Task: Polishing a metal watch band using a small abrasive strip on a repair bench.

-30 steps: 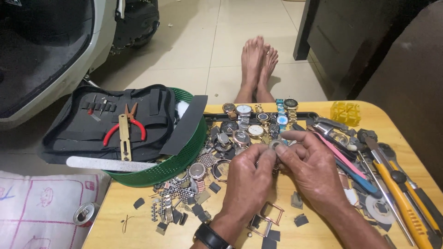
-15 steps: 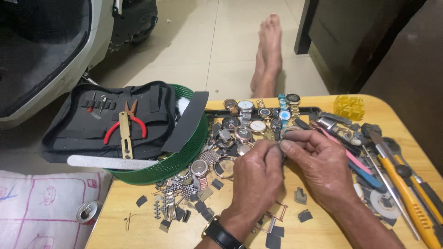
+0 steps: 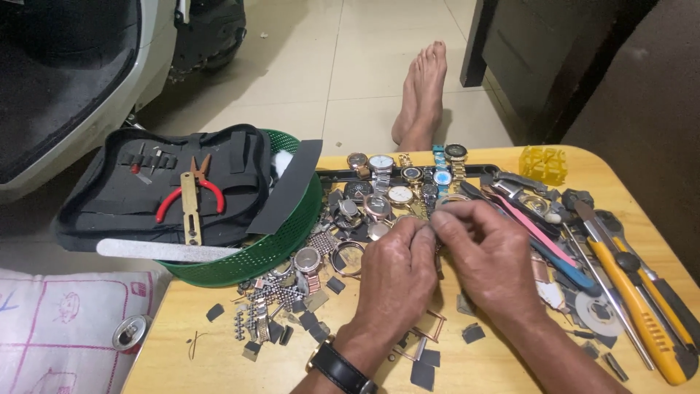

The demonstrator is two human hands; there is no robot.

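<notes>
Left hand (image 3: 397,266), right hand (image 3: 488,255): fingertips pinched together on a small part, unidentifiable; watches (image 3: 397,186) at 12 o'clock on worktop (image 3: 189,365).

Small part between fingertips (image 3: 430,228) hidden; yellow knife (image 3: 642,310) cut off.

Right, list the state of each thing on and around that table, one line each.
left hand: fingertips pinched on a small part, too hidden to identify
right hand: fingertips meeting the left hand's, on the same part
tool case: lying open on the green basket
green basket: upright, at the table's edge
red-handled pliers: shut, stowed in the case
yellow utility knife: lying flat on the table
watches: lying loose, heaped together
can: on its side
</notes>
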